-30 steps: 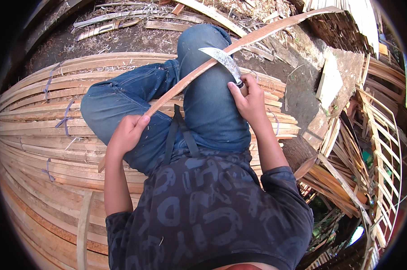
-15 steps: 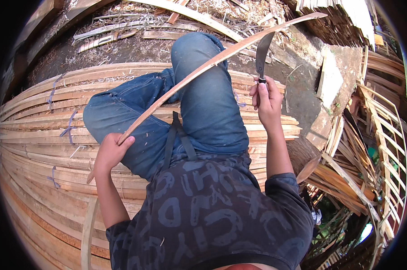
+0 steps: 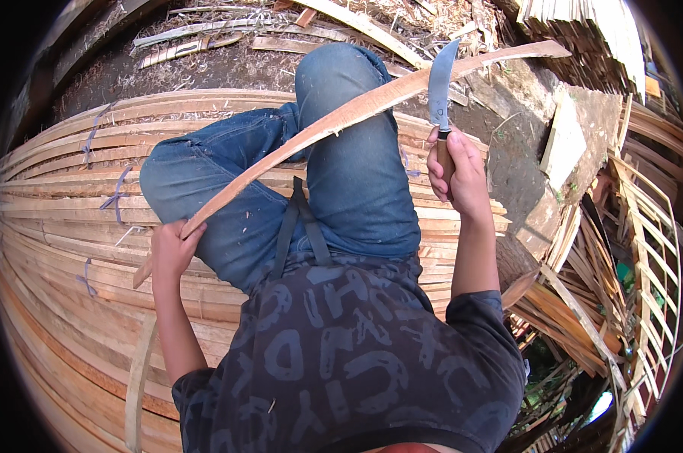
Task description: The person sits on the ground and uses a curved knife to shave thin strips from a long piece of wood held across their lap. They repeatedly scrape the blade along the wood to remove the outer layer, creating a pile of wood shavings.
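A long, thin wooden strip (image 3: 315, 134) runs diagonally across my jeans, over the raised knee, toward the upper right. My left hand (image 3: 175, 245) is closed around it near its lower end, and a short tail sticks out past the wrist. In my right hand (image 3: 458, 167) is a knife (image 3: 439, 87) with a curved, broad blade and a brown handle. The blade points up, and its upper part overlaps the strip in view; whether they touch I cannot tell. Pale shavings lie on my jeans by the strip.
Bundles of wooden slats (image 3: 62, 226) tied with purple string spread under and left of my legs. A flat stone slab (image 3: 575, 143) and a stack of thin boards (image 3: 583, 38) are at the right. Slatted wood pieces (image 3: 651, 264) lean at far right. Shavings litter the ground.
The strip has turned so its broad, pale face shows. My right hand has turned the knife, showing the flat of its blade and more handle. My left hand has shifted slightly left and down.
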`<act>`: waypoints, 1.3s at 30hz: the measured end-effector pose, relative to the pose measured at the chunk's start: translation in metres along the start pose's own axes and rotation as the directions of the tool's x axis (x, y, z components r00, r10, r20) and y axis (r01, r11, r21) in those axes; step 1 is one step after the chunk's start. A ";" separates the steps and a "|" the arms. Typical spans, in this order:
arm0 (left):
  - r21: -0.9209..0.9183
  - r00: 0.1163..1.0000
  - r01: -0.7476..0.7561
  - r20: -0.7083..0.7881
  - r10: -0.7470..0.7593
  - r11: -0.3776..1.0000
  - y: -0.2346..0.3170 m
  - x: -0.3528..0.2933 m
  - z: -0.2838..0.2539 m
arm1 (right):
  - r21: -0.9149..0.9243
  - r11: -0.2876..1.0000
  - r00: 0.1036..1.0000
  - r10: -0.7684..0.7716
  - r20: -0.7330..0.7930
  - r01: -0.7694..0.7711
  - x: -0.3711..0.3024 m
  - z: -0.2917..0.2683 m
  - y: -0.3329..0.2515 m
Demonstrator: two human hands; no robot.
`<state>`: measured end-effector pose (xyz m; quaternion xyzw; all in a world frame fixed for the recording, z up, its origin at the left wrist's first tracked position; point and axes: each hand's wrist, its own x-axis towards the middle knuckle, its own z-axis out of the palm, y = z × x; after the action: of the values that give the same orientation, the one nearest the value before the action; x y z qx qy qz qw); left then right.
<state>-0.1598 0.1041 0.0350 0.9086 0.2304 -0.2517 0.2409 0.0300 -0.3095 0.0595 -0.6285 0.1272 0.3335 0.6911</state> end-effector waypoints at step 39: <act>0.078 0.943 -0.140 -0.292 0.157 0.987 -0.004 -0.049 0.067 | -0.991 -0.033 0.790 -0.600 0.126 0.133 0.025 0.007 0.053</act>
<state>-0.2227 0.0557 0.0111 0.9573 0.1878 -0.0997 0.1959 0.0134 -0.2959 0.0041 -0.9757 -0.1860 0.0102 0.1155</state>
